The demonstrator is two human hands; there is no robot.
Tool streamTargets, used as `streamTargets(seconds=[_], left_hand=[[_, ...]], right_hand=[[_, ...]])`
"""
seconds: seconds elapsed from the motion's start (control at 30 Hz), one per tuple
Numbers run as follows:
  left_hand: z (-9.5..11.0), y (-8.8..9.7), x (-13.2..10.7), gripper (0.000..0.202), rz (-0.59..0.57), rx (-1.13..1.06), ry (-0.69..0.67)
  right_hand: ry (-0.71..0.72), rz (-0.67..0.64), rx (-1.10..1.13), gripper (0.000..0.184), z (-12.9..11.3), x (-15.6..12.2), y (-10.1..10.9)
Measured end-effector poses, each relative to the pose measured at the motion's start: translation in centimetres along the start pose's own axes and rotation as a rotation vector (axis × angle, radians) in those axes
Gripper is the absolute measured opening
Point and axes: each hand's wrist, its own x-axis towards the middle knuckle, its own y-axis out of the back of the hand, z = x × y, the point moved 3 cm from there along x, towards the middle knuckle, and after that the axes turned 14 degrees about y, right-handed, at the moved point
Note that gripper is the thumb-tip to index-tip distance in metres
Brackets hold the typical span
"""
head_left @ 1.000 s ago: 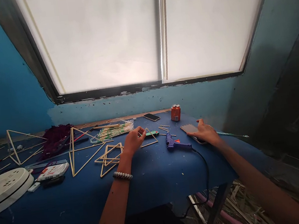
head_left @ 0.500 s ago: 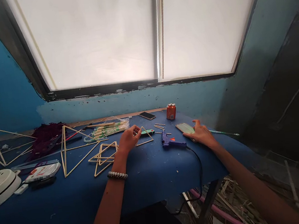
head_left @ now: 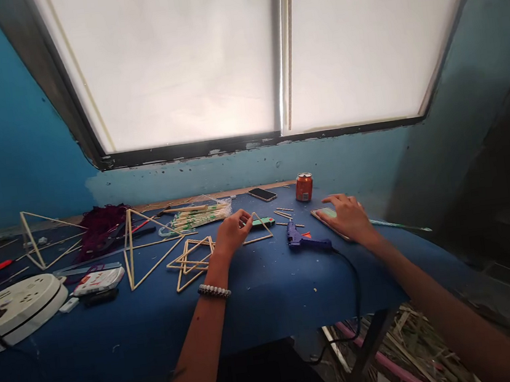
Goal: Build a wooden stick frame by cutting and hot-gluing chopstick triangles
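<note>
My left hand (head_left: 235, 234) is pinched on a small triangle of thin wooden sticks (head_left: 266, 225), held above the blue table. Below and behind the triangle lies a green tool (head_left: 264, 222), partly hidden. My right hand (head_left: 348, 215) lies over a phone (head_left: 327, 214) flat on the table, fingers spread and touching it. Much of that phone is covered. Between my hands rests a purple glue gun (head_left: 306, 238) with its cord trailing off the front edge. A star-shaped stick frame (head_left: 193, 262) lies left of my left wrist.
Larger stick frames (head_left: 150, 244), a bundle of sticks in plastic (head_left: 202, 215), purple yarn (head_left: 105, 225) and a round white power strip (head_left: 22, 306) stand leftward. At the back are another phone (head_left: 262, 194) and an orange can (head_left: 303, 187). A dark blurred shape enters at far left.
The view has turned slightly left, so everything sits further right. My right hand has shifted from the phone's edge to over its screen. My left hand still holds the triangle.
</note>
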Motion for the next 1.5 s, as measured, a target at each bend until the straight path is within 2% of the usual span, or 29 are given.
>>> streamTargets(seconds=[0.03,0.1,0.17,0.23,0.3,0.47,0.73,1.0,1.33,1.5], left_hand=[[0.0,0.0,0.0,0.02,0.003,0.001,0.002],[0.0,0.0,-0.1,0.018,0.005,0.003,0.006],[0.1,0.0,-0.2,0.017,0.005,0.006,0.007],[0.1,0.1,-0.3,0.016,0.011,0.009,0.006],[0.1,0.2,-0.4,0.016,0.024,0.008,0.003],[0.1,0.2,-0.6,0.014,0.047,0.012,-0.002],[0.7,0.5,-1.3,0.013,0.002,0.031,0.007],[1.4,0.9,-2.2,0.013,-0.017,0.05,0.049],[1.9,1.3,-2.5,0.013,-0.02,0.084,0.063],[2.3,1.1,-2.0,0.009,0.039,0.062,0.044]], right_hand=[[0.123,0.043,0.08,0.04,-1.5,0.8,0.3],[0.335,0.051,0.293,0.031,-4.7,2.5,0.6],[0.523,-0.053,0.429,0.031,-7.7,4.3,0.2],[0.628,-0.161,0.518,0.031,-9.9,5.9,-0.8],[0.674,-0.232,0.599,0.034,-11.1,6.9,-2.0],[0.637,-0.306,0.736,0.043,-11.1,6.8,-4.2],[0.586,-0.348,0.69,0.049,-10.7,6.1,-5.1],[0.589,-0.332,0.667,0.04,-10.2,6.5,-6.9],[0.613,-0.387,0.651,0.042,-10.6,5.9,-6.4],[0.641,-0.344,0.63,0.041,-10.3,5.8,-6.5]])
